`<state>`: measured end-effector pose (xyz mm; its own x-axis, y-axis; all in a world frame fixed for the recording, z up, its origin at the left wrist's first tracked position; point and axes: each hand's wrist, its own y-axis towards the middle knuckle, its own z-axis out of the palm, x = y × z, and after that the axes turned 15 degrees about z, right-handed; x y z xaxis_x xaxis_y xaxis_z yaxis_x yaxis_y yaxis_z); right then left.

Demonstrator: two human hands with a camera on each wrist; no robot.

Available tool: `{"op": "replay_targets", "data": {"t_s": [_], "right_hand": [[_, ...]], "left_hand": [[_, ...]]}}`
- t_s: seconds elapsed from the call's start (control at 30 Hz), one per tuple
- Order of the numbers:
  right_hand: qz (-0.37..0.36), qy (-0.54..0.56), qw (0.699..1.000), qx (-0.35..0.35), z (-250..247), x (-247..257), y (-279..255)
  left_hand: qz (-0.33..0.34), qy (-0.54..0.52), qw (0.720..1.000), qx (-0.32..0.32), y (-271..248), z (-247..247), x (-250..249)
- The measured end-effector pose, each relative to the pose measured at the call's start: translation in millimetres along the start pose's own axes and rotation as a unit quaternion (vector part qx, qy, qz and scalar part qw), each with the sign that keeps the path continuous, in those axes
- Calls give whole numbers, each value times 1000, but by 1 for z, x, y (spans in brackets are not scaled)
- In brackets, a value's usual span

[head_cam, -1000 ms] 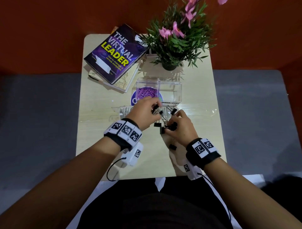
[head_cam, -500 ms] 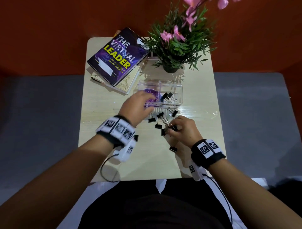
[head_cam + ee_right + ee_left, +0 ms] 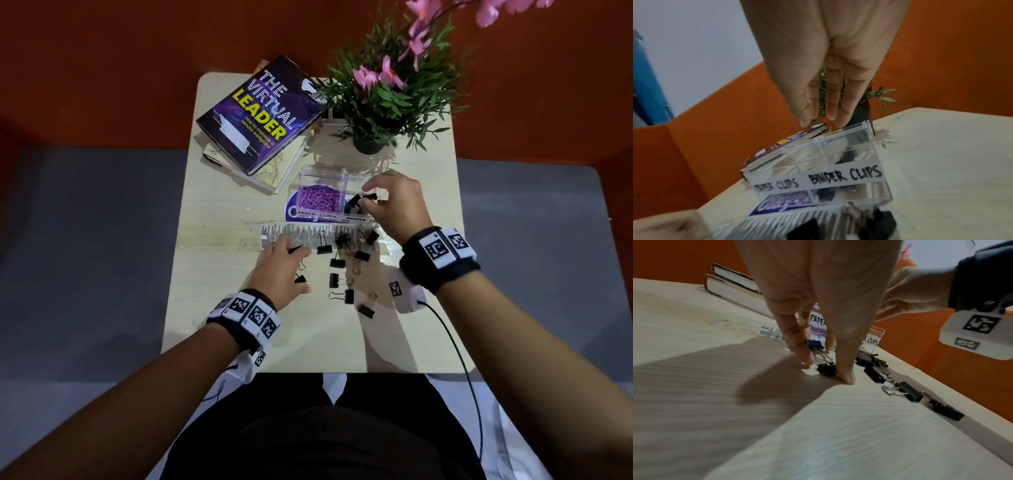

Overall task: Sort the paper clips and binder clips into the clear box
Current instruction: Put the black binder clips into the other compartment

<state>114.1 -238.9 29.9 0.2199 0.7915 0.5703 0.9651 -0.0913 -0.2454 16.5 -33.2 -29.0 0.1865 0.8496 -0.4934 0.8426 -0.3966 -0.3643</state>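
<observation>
The clear box (image 3: 322, 178) has two labelled compartments. Purple paper clips (image 3: 317, 200) fill the left one and a few black binder clips (image 3: 354, 205) lie in the right one. My right hand (image 3: 369, 196) hovers over the binder clip compartment (image 3: 875, 193); in the right wrist view its fingers (image 3: 831, 105) are straight and hold nothing. My left hand (image 3: 298, 265) is down on the table and pinches a black binder clip (image 3: 825, 369) between thumb and finger. Several loose binder clips (image 3: 337, 263) lie scattered in front of the box.
A clear ruler (image 3: 274, 233) lies just in front of the box. Two stacked books (image 3: 260, 113) sit at the back left and a potted plant (image 3: 371, 144) at the back right. The table's front edge (image 3: 308, 370) is near my lap.
My right hand rose from the pile of binder clips to the box's right compartment. My left hand came back from the box to the table and took hold of a binder clip.
</observation>
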Motion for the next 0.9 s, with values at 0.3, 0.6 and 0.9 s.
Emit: {"op": "replay_targets", "data": {"t_s": [0.3, 0.6, 0.9], "right_hand": [[2, -65, 994, 92, 39, -57, -70], [34, -82, 992, 85, 72, -65, -64], [102, 149, 977, 109, 57, -54, -78]], "left_hand": [[22, -51, 998, -28, 4, 0, 2], [33, -61, 995, -75, 13, -8, -4], [-29, -267, 948, -173, 24, -2, -5]]}}
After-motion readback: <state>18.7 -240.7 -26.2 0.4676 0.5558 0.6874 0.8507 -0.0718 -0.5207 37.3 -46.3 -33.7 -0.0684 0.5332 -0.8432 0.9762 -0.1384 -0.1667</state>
